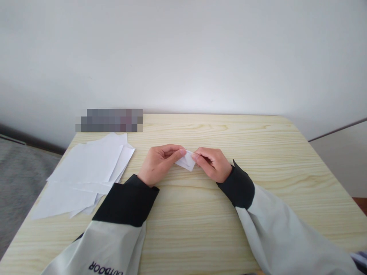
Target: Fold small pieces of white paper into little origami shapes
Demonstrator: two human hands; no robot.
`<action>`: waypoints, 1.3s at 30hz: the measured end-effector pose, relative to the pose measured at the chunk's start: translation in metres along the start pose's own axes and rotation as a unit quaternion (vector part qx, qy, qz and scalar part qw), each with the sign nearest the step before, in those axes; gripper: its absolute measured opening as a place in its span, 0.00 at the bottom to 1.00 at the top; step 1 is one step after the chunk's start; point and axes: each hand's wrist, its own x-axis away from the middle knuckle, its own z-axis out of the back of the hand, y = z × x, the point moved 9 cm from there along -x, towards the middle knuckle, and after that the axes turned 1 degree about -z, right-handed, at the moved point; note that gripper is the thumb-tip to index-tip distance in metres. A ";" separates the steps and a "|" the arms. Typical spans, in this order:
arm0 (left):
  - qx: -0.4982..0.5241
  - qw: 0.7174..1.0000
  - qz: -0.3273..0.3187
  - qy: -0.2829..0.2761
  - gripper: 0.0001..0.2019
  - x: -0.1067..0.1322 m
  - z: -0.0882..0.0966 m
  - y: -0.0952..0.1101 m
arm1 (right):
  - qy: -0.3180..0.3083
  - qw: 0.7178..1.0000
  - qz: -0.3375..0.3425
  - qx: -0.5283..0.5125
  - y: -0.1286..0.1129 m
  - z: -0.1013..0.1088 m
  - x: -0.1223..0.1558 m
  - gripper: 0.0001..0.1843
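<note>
A small folded piece of white paper point(187, 161) is held just above the middle of the light wooden table point(258, 152). My left hand point(159, 163) pinches its left end with thumb and fingers curled. My right hand point(212, 163) pinches its right end, fingers closed on it. Both hands meet over the paper, wrists resting on the table. Most of the paper is hidden between the fingers.
A loose pile of white paper sheets point(86, 175) lies on the table's left side, reaching to its left edge. A white wall rises behind the table. Grey floor point(20, 179) shows at the left.
</note>
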 end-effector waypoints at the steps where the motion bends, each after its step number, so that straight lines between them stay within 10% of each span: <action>1: -0.010 1.000 -0.002 0.006 0.13 0.000 0.001 0.001 | -0.004 1.000 -0.001 -0.003 0.000 -0.001 0.000 0.16; 39: 0.003 0.999 0.029 -0.033 0.20 -0.001 -0.004 -0.007 | 0.063 0.995 -0.056 -0.043 0.015 0.008 0.003 0.07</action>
